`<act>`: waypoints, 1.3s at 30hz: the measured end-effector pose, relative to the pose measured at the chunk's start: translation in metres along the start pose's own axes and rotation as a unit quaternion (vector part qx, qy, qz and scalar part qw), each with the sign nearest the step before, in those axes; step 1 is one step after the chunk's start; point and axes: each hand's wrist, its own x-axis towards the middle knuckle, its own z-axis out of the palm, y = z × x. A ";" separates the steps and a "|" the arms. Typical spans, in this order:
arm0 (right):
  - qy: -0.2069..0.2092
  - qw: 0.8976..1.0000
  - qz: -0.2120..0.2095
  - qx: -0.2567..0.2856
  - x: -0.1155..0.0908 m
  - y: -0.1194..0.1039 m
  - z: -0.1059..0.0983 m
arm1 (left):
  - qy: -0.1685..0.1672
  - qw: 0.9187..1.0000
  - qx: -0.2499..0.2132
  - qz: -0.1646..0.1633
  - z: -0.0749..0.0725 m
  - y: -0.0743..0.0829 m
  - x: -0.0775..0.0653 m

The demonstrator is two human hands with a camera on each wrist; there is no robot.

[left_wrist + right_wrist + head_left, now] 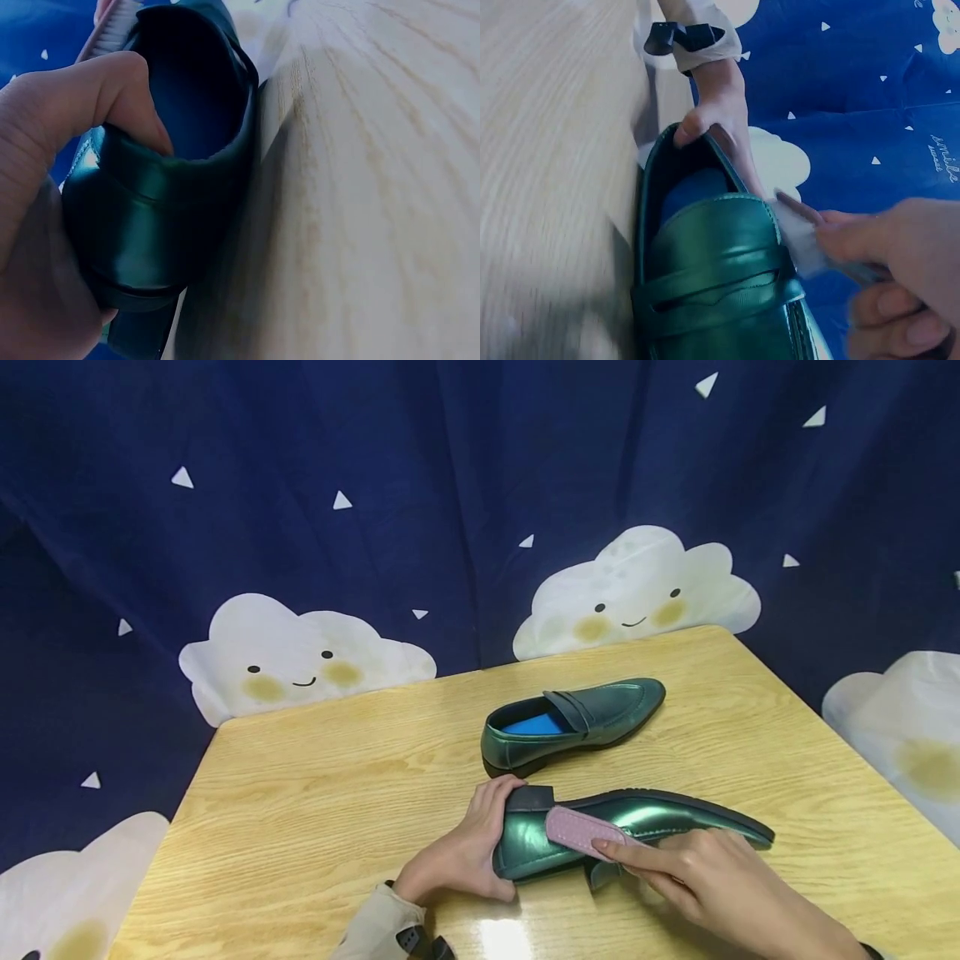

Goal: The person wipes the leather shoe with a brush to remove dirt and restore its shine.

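A shiny green loafer [652, 814] lies on its side on the table, its sole facing away from me. My left hand [468, 843] grips it by the heel; in the left wrist view the thumb [112, 90] hooks over the rim into the shoe's opening. A pink brush [585, 831] with pale bristles is held in my right hand [712, 877], the index finger stretched along its back. The bristles [799, 236] meet the side of the loafer, as the right wrist view shows. The right palm is partly hidden.
A second green loafer [600, 714] with a blue insole stands upright just behind the held one, toe to the right. Both are on a light wooden table [337, 777]. A dark blue curtain [375, 460] with clouds and white triangles hangs along the table's far edge.
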 end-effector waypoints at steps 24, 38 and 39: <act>-0.014 0.999 0.024 0.026 -0.005 0.006 -0.003 | -0.007 1.000 -0.005 -0.006 0.001 -0.001 0.000; 0.006 1.000 0.021 0.020 -0.004 0.008 -0.007 | -0.013 1.000 -0.011 -0.015 0.000 0.001 0.000; 0.013 1.000 0.022 0.013 -0.004 0.008 -0.008 | -0.012 1.000 -0.010 -0.015 0.000 0.001 0.000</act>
